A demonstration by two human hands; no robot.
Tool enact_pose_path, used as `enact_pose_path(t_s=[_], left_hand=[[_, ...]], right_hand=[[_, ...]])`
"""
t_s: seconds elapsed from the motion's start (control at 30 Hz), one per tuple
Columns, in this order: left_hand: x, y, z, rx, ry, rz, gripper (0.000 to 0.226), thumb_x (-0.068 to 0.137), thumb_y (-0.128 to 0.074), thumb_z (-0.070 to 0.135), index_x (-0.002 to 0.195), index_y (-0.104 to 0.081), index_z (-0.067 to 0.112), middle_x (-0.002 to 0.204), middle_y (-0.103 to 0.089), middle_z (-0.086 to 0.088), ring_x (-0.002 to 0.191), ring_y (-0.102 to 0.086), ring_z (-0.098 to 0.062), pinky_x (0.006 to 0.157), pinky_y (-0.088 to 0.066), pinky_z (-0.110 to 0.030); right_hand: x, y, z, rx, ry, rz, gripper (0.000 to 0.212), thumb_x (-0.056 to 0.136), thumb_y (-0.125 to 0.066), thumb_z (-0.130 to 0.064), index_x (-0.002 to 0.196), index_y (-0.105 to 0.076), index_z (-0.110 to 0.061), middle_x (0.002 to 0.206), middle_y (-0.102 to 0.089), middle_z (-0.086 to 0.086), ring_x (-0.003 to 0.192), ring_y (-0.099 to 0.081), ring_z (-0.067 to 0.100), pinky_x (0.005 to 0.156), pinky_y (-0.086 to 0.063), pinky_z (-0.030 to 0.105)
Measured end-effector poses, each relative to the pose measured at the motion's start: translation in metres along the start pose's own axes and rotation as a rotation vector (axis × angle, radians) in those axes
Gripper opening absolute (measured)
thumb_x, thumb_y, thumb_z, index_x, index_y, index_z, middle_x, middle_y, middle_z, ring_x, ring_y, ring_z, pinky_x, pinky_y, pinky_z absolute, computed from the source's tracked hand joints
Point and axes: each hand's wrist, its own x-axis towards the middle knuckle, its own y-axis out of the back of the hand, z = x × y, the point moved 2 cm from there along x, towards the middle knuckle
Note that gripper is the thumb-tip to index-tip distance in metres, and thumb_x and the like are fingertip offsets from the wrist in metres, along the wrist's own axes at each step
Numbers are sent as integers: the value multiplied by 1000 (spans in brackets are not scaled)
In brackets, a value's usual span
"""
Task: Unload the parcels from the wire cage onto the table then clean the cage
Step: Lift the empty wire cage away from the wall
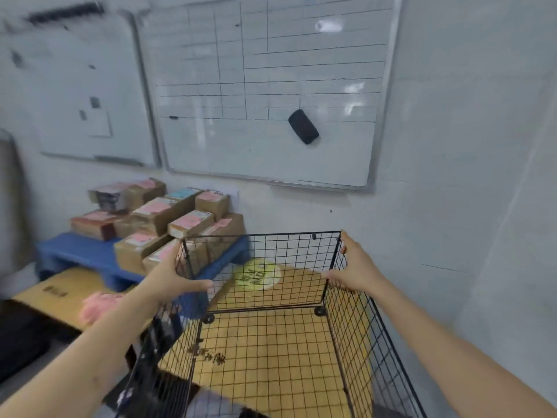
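Both hands grip the black wire cage (271, 267) by its top rim, the left hand (168, 276) on the cage's left panel and the right hand (355, 267) on its right. Yellow cardboard (271, 357) lies under the cage. Behind its left side, brown parcels (156, 212) are stacked on a blue bench (78, 251). Above the cage hangs a gridded whiteboard (271, 158) bearing a black eraser (303, 126).
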Motion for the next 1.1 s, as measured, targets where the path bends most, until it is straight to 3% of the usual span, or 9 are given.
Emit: enact_pose_path(t_s=[0.13,0.23,0.47,0.67,0.77,0.9,0.97,1.03,1.1], left_hand=[[-51,31,-22,-36,113,49,138,44,-91,50,150,-3,39,154,-28,-2,135,-37,-29,106,-38,-51],[-84,52,-42,-71,170,141,124,60,-88,37,152,-4,35,154,-29,-4,136,-36,-28,111,-33,-47],[-167,115,-94,-175,274,266,117,64,-87,30,152,-9,32,146,-40,-1,129,-41,-18,108,-35,-38],[-275,162,-140,-244,418,407,132,45,-91,43,150,-13,39,149,-38,-11,134,-40,-29,105,-40,-51],[-329,177,-165,-238,504,516,122,58,-88,30,151,-10,34,152,-30,-7,130,-44,-29,105,-40,-51],[-398,189,-182,-251,632,639,126,49,-84,33,148,-7,44,154,-24,-8,124,-47,-38,76,-55,-48],[-438,191,-190,-310,690,726,126,47,-85,32,146,-9,49,155,-22,-6,114,-53,-38,63,-58,-45],[-479,188,-194,-362,759,832,123,52,-86,27,145,-9,52,155,-23,-4,112,-54,-33,67,-58,-47],[-523,178,-197,-385,814,936,120,56,-86,25,145,-10,51,153,-27,-3,116,-52,-32,74,-57,-49]], right_hand=[[-21,-4,-31,9,114,-76,101,74,-81,-21,151,-17,-10,144,-41,11,132,-41,24,106,-35,34],[-38,-18,-55,11,182,-109,89,76,-80,-21,147,-27,-10,138,-45,12,128,-43,25,102,-37,33],[-79,-78,-115,39,287,-207,102,70,-84,-30,149,-22,-10,144,-41,12,131,-43,28,104,-38,37],[-118,-146,-173,-41,415,-356,113,74,-81,-38,154,-6,-13,152,-32,14,134,-39,31,105,-39,42],[-142,-182,-207,2,499,-457,113,73,-82,-34,154,-8,-11,150,-34,14,131,-42,32,102,-39,40],[-178,-229,-248,41,608,-618,123,64,-85,-40,154,-6,-10,157,-24,10,141,-29,27,110,-31,37],[-197,-249,-270,35,700,-662,119,64,-85,-41,153,-12,-8,153,-32,13,134,-39,27,99,-39,33],[-221,-268,-291,66,788,-728,112,71,-83,-35,153,-11,-11,148,-36,15,117,-52,29,87,-44,36],[-250,-286,-309,87,868,-809,113,74,-82,-32,155,-4,-15,148,-34,14,118,-54,32,92,-49,44]])
